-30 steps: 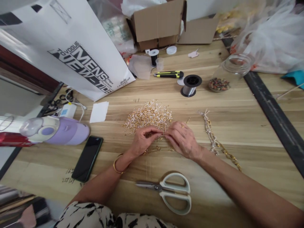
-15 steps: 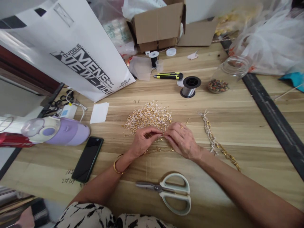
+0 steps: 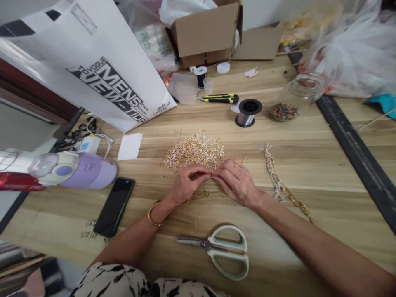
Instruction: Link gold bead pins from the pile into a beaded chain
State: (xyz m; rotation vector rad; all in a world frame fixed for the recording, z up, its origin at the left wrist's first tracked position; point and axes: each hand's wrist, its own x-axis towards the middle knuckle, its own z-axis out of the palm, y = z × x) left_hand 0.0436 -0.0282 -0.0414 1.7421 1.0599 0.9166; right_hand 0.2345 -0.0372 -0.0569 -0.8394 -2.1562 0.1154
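Pinching gold chain: left hand; right hand

A pale wooden table with planked grain fills the view under soft, even light. A dark strip runs diagonally across its right side. At the left edge stands a dark red-brown furniture edge.

The person is wearing a garment in a pale cream fabric printed with irregular black brush-like strokes, showing at the bottom edge of the view. Both forearms are showing bare, with no sleeves reaching them. A thin gold bangle is circling the left wrist, and a small gold ring is sitting on a finger of the right hand.
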